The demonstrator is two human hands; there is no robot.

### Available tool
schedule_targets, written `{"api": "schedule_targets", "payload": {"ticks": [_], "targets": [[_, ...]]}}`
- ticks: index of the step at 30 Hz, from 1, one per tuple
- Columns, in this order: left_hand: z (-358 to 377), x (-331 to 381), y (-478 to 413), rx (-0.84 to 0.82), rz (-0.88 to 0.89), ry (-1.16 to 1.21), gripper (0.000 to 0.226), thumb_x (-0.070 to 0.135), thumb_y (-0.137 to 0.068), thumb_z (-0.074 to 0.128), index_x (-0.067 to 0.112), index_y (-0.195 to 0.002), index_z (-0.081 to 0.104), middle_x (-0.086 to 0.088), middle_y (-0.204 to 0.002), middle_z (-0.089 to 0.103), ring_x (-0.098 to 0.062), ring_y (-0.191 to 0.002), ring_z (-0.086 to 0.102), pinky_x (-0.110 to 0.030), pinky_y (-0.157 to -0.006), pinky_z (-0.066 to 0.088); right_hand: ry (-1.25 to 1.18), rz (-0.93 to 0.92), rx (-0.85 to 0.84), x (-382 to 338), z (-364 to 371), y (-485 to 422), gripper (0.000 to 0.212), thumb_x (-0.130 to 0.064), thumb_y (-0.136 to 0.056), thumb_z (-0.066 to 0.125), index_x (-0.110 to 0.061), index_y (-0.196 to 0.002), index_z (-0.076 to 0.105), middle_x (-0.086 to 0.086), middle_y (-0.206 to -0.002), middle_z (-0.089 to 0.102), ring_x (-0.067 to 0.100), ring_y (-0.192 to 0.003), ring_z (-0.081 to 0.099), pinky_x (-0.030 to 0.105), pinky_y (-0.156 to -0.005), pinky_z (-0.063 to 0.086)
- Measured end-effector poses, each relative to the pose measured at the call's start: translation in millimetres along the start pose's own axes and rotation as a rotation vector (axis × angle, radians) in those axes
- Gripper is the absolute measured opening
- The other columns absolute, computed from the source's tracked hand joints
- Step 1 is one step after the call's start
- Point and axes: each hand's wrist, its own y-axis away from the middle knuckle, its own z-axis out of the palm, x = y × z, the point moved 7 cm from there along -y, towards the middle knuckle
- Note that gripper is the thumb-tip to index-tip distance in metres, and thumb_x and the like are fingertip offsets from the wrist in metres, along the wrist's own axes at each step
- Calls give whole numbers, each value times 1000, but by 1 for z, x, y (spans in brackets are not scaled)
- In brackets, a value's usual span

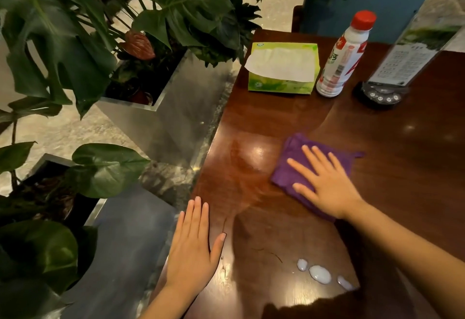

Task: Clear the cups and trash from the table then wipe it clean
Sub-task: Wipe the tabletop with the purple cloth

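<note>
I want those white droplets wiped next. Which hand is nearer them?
Left. The left hand lies flat just left of the droplets; the right hand presses the purple cloth farther up the table.

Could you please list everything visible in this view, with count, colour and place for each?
dark brown glossy wooden table: one, fills the right half.
folded purple cloth: one, table centre, under the right hand.
green tissue box: one, white tissue showing, far left of the table.
white plastic bottle with red cap: one, upright, right of the tissue box.
clear menu stand on a black base: one, far right.
whitish liquid drops: three, near table edge.
metal planters with green leafy plants: two, left of the table.
left hand: flat on the table's left edge.
right hand: flat, pressing the cloth.
</note>
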Motion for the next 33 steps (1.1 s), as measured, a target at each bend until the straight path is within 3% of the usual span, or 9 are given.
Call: {"api": "schedule_targets", "payload": {"ticks": [4,7,15,19,23,27,33], "targets": [[3,0,-1,-12,7,-20,70,54,-95,16,5,-145,24,-13,-154,20,-21,-143,13,-36,-115,9,-56,334,-8,45,-5,-15,74,-71,-78,5,-42,-145,15,7,-160,7,28,-147,5,49,-117,6],[5,0,-1,-29,14,-40,70,53,-94,16,3,-144,25,-15,-153,22,-23,-143,15,-38,-114,10,-83,529,17,28,-5,-36,65,-64,-88,20,-38,-147,14,14,-159,3,34,-146,2,56,-116,4],[5,-1,-1,-45,19,-25,70,52,-95,12,2,-141,28,-16,-151,26,-23,-141,18,-37,-115,7,-158,266,38,-124,0,-106,65,-63,-87,21,-37,-147,13,19,-158,0,41,-145,-3,60,-113,-4],[2,2,-1,-44,10,-23,72,53,-95,10,1,-141,28,-17,-151,27,-23,-141,18,-36,-115,7,-123,34,10,-141,0,-90,72,-67,-81,8,-38,-147,16,16,-159,2,38,-145,-4,58,-113,-7],[1,2,-1,-38,13,-2,73,54,-94,11,0,-141,29,-17,-151,27,-25,-141,22,-35,-116,6,-45,-232,15,-120,-1,-69,65,-65,-83,20,-40,-143,27,13,-157,18,36,-145,14,56,-114,9],[-1,2,-1,-13,22,8,75,55,-94,11,0,-143,25,-16,-153,22,-26,-142,20,-32,-117,2,-34,-114,48,-62,0,-45,62,-64,-84,25,-39,-140,34,12,-154,29,36,-141,27,56,-112,19],[-1,2,1,48,59,-25,78,59,-91,4,6,-147,12,-10,-156,4,-19,-145,2,-28,-116,-7,-54,242,-4,24,0,29,75,-71,-74,5,-46,-144,13,4,-160,4,26,-147,3,49,-117,4]]}}
